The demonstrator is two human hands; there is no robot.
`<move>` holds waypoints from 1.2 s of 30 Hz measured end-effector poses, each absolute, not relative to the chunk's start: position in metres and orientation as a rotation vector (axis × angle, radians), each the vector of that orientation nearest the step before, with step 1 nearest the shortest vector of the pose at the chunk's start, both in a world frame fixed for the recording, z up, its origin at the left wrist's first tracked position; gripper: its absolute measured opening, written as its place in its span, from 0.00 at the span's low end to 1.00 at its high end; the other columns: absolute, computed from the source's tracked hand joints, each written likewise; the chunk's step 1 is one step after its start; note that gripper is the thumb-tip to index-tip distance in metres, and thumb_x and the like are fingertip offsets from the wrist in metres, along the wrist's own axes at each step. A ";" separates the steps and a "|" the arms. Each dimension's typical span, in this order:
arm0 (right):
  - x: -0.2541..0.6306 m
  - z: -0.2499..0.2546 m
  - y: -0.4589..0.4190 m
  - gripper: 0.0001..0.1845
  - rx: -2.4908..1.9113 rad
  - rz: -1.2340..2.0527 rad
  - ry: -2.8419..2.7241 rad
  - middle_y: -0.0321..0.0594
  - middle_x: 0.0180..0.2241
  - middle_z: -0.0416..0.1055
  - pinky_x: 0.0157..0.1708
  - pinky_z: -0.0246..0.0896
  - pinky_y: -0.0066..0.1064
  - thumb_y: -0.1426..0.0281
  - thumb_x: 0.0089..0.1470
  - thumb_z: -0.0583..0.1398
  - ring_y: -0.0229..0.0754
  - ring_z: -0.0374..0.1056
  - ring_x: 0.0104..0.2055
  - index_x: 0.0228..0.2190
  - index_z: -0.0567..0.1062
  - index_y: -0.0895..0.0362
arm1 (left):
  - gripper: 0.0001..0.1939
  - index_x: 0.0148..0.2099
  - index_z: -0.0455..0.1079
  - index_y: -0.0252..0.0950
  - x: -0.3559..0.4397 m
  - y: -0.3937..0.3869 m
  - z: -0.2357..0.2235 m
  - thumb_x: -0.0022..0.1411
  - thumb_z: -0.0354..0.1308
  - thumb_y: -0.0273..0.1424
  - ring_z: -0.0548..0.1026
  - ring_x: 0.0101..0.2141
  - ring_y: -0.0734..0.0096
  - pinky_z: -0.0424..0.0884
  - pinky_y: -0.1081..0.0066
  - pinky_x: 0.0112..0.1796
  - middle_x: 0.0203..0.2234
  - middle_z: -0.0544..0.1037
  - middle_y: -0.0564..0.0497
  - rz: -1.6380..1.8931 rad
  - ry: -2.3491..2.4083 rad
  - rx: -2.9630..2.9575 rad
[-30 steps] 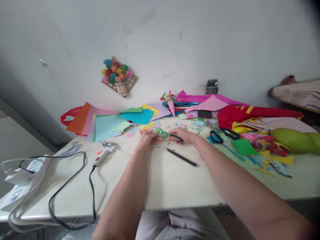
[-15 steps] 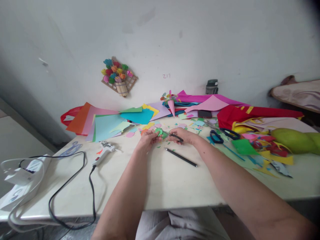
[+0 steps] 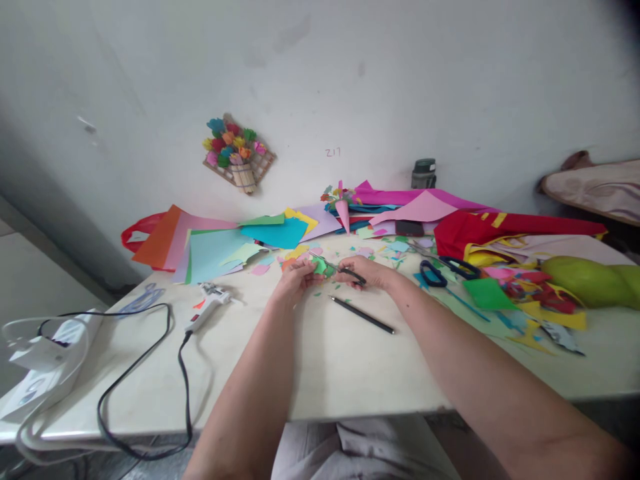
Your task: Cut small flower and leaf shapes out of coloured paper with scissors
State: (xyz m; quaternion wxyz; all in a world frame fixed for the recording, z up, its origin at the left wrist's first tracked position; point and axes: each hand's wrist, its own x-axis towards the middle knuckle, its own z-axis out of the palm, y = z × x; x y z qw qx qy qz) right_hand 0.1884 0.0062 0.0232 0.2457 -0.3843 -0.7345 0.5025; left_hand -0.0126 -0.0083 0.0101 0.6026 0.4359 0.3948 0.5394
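Over the middle of the table, my left hand (image 3: pixel 299 280) pinches a small piece of green paper (image 3: pixel 319 266) between thumb and fingers. My right hand (image 3: pixel 369 272) is closed around the dark handles of a pair of scissors (image 3: pixel 354 274), whose blades point left and lie against the green paper. Small paper scraps in several colours (image 3: pixel 367 252) are scattered behind and around both hands. A black pen (image 3: pixel 363 315) lies on the table just in front of them.
A glue gun (image 3: pixel 209 310) with a black cord lies to the left, near a white power strip (image 3: pixel 60 357). Coloured paper sheets (image 3: pixel 215 253) are spread at the back left. Larger dark-handled scissors (image 3: pixel 450 268), a green sheet (image 3: pixel 490 294) and red cloth (image 3: pixel 500 230) sit at the right.
The green paper has turned slightly in my left hand, and its part beside the blades looks smaller. Both arms have hardly moved.
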 end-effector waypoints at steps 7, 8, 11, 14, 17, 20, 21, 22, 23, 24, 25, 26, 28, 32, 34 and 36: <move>0.189 0.015 0.013 0.10 -1.002 1.370 -1.994 0.27 0.14 0.57 0.13 0.47 0.23 0.66 0.41 0.62 0.29 0.53 0.14 0.21 0.65 0.57 | 0.15 0.25 0.68 0.32 -0.013 -0.008 0.009 0.42 0.71 0.31 0.75 0.22 0.72 0.73 0.73 0.28 0.18 0.72 0.54 1.245 0.919 1.020; 0.189 0.015 0.013 0.10 -1.005 1.373 -1.989 0.28 0.14 0.57 0.13 0.47 0.24 0.67 0.41 0.61 0.30 0.54 0.14 0.21 0.65 0.57 | 0.14 0.25 0.68 0.32 -0.014 -0.007 0.009 0.42 0.71 0.31 0.75 0.22 0.72 0.73 0.73 0.28 0.18 0.72 0.54 1.246 0.922 1.019; 0.189 0.016 0.013 0.09 -0.995 1.389 -1.978 0.28 0.14 0.57 0.14 0.48 0.24 0.67 0.41 0.61 0.30 0.54 0.14 0.20 0.65 0.57 | 0.14 0.26 0.68 0.32 -0.014 -0.007 0.008 0.43 0.71 0.31 0.76 0.23 0.72 0.73 0.73 0.29 0.18 0.73 0.53 1.239 0.924 1.024; 0.189 0.019 0.010 0.10 -0.983 1.408 -1.973 0.27 0.14 0.56 0.14 0.48 0.24 0.67 0.42 0.61 0.29 0.52 0.15 0.20 0.65 0.57 | 0.14 0.26 0.68 0.32 -0.015 -0.006 0.008 0.43 0.71 0.31 0.75 0.23 0.71 0.73 0.72 0.29 0.18 0.73 0.53 1.236 0.917 1.025; 0.189 0.022 0.007 0.11 -0.993 1.409 -1.980 0.27 0.14 0.56 0.14 0.47 0.24 0.66 0.41 0.63 0.30 0.53 0.15 0.20 0.65 0.57 | 0.14 0.26 0.68 0.32 -0.015 -0.006 0.007 0.42 0.71 0.31 0.75 0.23 0.71 0.73 0.72 0.29 0.18 0.73 0.53 1.235 0.915 1.019; 0.189 0.024 0.005 0.11 -0.983 1.426 -1.966 0.27 0.13 0.56 0.14 0.46 0.24 0.65 0.42 0.62 0.30 0.53 0.14 0.20 0.65 0.57 | 0.15 0.26 0.68 0.32 -0.014 -0.006 0.008 0.42 0.71 0.32 0.75 0.22 0.71 0.73 0.72 0.29 0.18 0.72 0.54 1.241 0.908 1.012; 0.189 0.024 0.005 0.11 -0.978 1.429 -1.963 0.27 0.13 0.56 0.14 0.46 0.24 0.65 0.42 0.62 0.30 0.53 0.14 0.20 0.66 0.57 | 0.15 0.26 0.68 0.32 -0.014 -0.006 0.008 0.42 0.71 0.32 0.75 0.22 0.71 0.73 0.72 0.28 0.18 0.73 0.54 1.245 0.907 1.011; 0.189 0.023 0.005 0.11 -0.974 1.427 -1.964 0.27 0.13 0.57 0.14 0.46 0.24 0.65 0.43 0.62 0.30 0.53 0.14 0.21 0.66 0.57 | 0.15 0.26 0.68 0.32 -0.014 -0.006 0.008 0.42 0.71 0.33 0.75 0.22 0.71 0.73 0.72 0.28 0.18 0.73 0.54 1.248 0.906 1.011; 0.189 0.023 0.005 0.11 -0.971 1.425 -1.968 0.27 0.13 0.57 0.14 0.46 0.24 0.65 0.43 0.62 0.30 0.53 0.14 0.21 0.66 0.57 | 0.15 0.27 0.68 0.32 -0.014 -0.007 0.008 0.42 0.71 0.33 0.75 0.22 0.71 0.73 0.72 0.28 0.18 0.73 0.53 1.248 0.907 1.012; 0.189 0.023 0.005 0.11 -0.972 1.423 -1.969 0.28 0.13 0.57 0.14 0.46 0.24 0.65 0.43 0.62 0.30 0.53 0.14 0.21 0.66 0.58 | 0.15 0.27 0.68 0.31 -0.014 -0.007 0.008 0.42 0.71 0.33 0.76 0.22 0.71 0.73 0.72 0.28 0.19 0.73 0.53 1.246 0.909 1.013; 0.189 0.023 0.005 0.12 -0.976 1.421 -1.969 0.28 0.13 0.58 0.14 0.47 0.24 0.64 0.44 0.62 0.30 0.53 0.14 0.21 0.66 0.58 | 0.15 0.27 0.69 0.31 -0.014 -0.007 0.008 0.43 0.71 0.32 0.76 0.22 0.71 0.73 0.72 0.28 0.19 0.74 0.53 1.244 0.911 1.013; 0.189 0.023 0.005 0.12 -0.981 1.419 -1.972 0.28 0.13 0.58 0.14 0.47 0.24 0.64 0.44 0.62 0.30 0.54 0.14 0.21 0.66 0.57 | 0.15 0.27 0.69 0.31 -0.013 -0.007 0.008 0.43 0.71 0.32 0.76 0.22 0.71 0.73 0.72 0.28 0.19 0.74 0.52 1.243 0.912 1.012; 0.189 0.024 0.004 0.13 -0.995 1.412 -1.980 0.28 0.13 0.59 0.14 0.47 0.24 0.64 0.44 0.62 0.30 0.54 0.14 0.21 0.65 0.57 | 0.14 0.27 0.69 0.31 -0.013 -0.007 0.009 0.43 0.70 0.31 0.76 0.22 0.71 0.73 0.72 0.28 0.19 0.74 0.52 1.239 0.914 1.008; 0.189 0.025 0.002 0.14 -1.022 1.378 -2.011 0.29 0.14 0.60 0.14 0.47 0.23 0.63 0.43 0.63 0.30 0.55 0.15 0.21 0.65 0.57 | 0.12 0.27 0.70 0.31 -0.013 -0.006 0.009 0.44 0.70 0.30 0.75 0.22 0.70 0.73 0.71 0.28 0.19 0.74 0.52 1.236 0.914 1.006; 0.189 0.024 0.003 0.14 -1.017 1.375 -2.016 0.28 0.14 0.58 0.14 0.47 0.23 0.62 0.43 0.64 0.30 0.55 0.15 0.21 0.65 0.57 | 0.11 0.27 0.70 0.31 -0.014 -0.006 0.008 0.45 0.69 0.30 0.75 0.22 0.70 0.73 0.71 0.28 0.19 0.75 0.51 1.236 0.912 1.012; 0.190 0.023 0.004 0.14 -1.006 1.373 -2.015 0.27 0.14 0.57 0.14 0.46 0.24 0.62 0.44 0.63 0.30 0.54 0.15 0.21 0.65 0.57 | 0.12 0.27 0.70 0.31 -0.014 -0.006 0.007 0.45 0.69 0.30 0.75 0.22 0.70 0.73 0.71 0.28 0.19 0.75 0.51 1.234 0.912 1.019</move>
